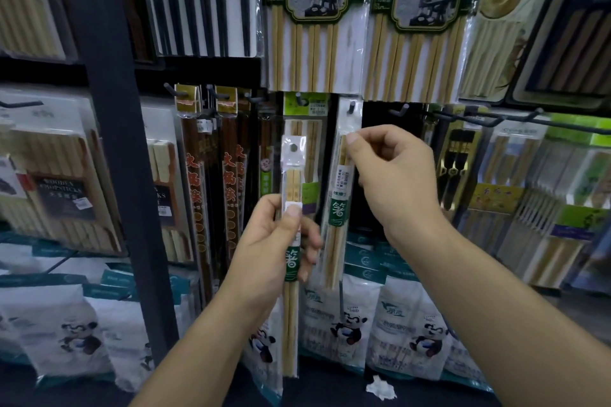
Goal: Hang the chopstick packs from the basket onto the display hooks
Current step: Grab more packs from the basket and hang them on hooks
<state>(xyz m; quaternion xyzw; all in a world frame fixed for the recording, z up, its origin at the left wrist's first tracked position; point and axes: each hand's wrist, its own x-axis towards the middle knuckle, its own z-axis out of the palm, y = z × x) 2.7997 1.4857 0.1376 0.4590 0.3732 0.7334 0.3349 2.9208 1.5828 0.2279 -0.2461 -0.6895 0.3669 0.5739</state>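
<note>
My left hand [281,241] grips a slim clear pack of light wooden chopsticks [291,314] with a green label, upright, its punched hole at the top free of any hook. My right hand [393,175] pinches the upper edge of a second, like pack [337,231] that hangs from a black display hook [351,107]. The two packs are side by side, slightly apart. No basket is in view.
Hooks to the left carry dark red chopstick packs [198,175]; bare hooks [403,111] stick out to the right. Large bamboo chopstick packs [310,26] hang above. Panda-printed bags [350,324] stand below. A dark upright post [119,142] is at the left.
</note>
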